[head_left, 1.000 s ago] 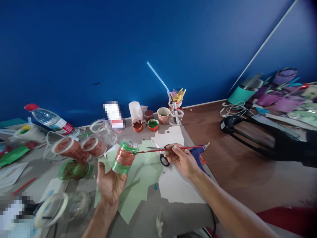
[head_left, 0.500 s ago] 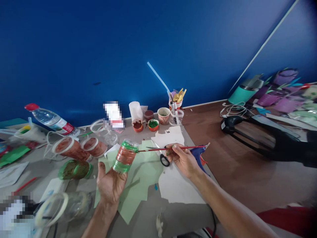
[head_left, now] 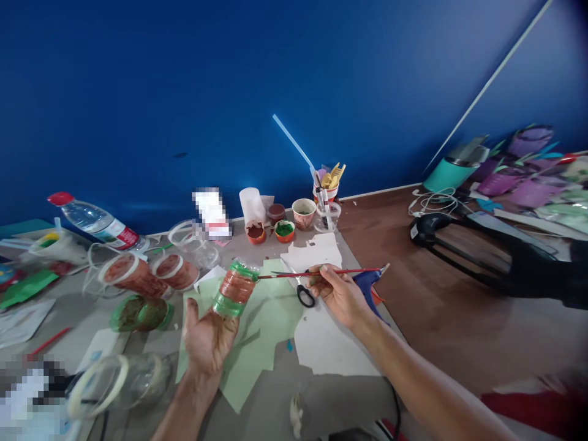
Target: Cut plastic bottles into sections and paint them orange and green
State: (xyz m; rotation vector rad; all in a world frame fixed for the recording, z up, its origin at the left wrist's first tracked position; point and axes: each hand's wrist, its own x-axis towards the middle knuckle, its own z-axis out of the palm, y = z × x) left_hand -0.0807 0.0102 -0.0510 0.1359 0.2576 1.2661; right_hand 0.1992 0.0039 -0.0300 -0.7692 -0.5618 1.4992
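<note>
My left hand (head_left: 209, 340) holds up a tilted clear plastic bottle piece (head_left: 239, 286), painted with green bands at both ends and a reddish-brown band between. Its thumb points up, apart from the bottle piece, and the other fingers are mostly hidden behind it. Pinched in my right hand (head_left: 337, 291) is a thin red paintbrush (head_left: 294, 275), held level. The brush tip reaches the upper right side of the bottle piece. Under the right hand lie scissors (head_left: 305, 296) with black handles, on a white paper sheet (head_left: 337, 349). A light green sheet (head_left: 257, 331) spreads between the hands.
Behind the hands stand small paint cups, one green (head_left: 285, 230) and one brown (head_left: 255, 231), near a paper cup (head_left: 304, 213). At left are brown-painted plastic cups (head_left: 174, 271) and a red-capped water bottle (head_left: 103, 225). A blue glue gun (head_left: 366, 293) lies beyond my right wrist.
My left hand and the bottle piece have shifted very slightly to the right. The brush stays at the bottle piece, and the right hand is almost still.
</note>
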